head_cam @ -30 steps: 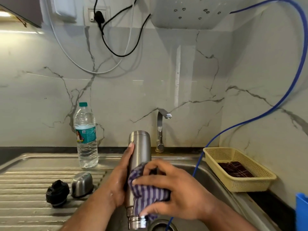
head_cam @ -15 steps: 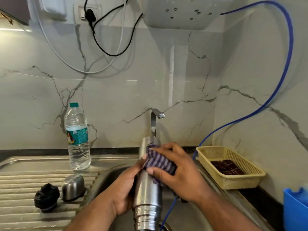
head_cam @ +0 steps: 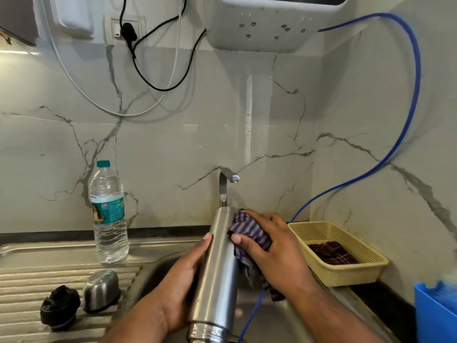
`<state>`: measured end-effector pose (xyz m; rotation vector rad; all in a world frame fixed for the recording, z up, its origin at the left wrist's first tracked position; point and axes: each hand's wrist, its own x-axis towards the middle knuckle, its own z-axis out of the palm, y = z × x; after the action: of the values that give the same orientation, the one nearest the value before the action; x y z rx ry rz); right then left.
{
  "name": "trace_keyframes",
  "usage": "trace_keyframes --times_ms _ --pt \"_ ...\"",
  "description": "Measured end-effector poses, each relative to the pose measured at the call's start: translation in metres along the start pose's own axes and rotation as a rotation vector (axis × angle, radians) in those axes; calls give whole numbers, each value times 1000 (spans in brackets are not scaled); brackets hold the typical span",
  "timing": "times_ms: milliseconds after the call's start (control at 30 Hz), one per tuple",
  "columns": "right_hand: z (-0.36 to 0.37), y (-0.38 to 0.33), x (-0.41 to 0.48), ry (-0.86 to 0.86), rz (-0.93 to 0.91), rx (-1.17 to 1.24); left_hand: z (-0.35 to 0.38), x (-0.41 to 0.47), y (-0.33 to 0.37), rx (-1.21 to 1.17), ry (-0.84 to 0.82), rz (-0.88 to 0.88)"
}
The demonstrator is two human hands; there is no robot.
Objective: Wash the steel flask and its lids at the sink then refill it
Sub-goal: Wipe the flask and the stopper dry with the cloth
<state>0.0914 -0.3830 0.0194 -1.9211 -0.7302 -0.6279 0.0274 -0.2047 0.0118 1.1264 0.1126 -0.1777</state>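
**Flask neck-down over the sink, cloth on its upper end**

I see the flask [head_cam: 217,268] held over the sink [head_cam: 284,318], threaded neck down, base up just below the tap [head_cam: 226,184], slightly tilted. My left hand [head_cam: 183,288] wraps the lower-mid body, thumb up the side. My right hand [head_cam: 272,246] grips a striped cloth [head_cam: 249,231] and presses it on the upper wall.

Handling, my guess: smooth steel, prob wet, so slippery. It's rigid and ok to squeeze hard. Open and inverted, so likely empty and light. Best hold is a full wrap at mid body, or the neck, where the threads give bite. The cloth is soft and bunches up.

The steel cap [head_cam: 101,290] and black stopper [head_cam: 60,308] lie side by side on the drainboard [head_cam: 37,276], well apart from the flask.
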Motion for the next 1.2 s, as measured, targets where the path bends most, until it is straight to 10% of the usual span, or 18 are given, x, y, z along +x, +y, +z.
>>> trace_keyframes --times_ms 300,533,833,1067,1200 --pt "3 -16 -9 -664 -333 -121 -12 1 5 -114 60 57" --pt "-7 17 7 30 86 118 3 9 -13 169 -15 24" --pt "7 -17 -13 -635 -347 61 -15 5 3 -167 67 65" --pt "-7 9 8 26 42 3 4 4 -6 46 14 -1" --pt "-2 3 3 -87 115 -4 2 7 -14 53 -12 -46"
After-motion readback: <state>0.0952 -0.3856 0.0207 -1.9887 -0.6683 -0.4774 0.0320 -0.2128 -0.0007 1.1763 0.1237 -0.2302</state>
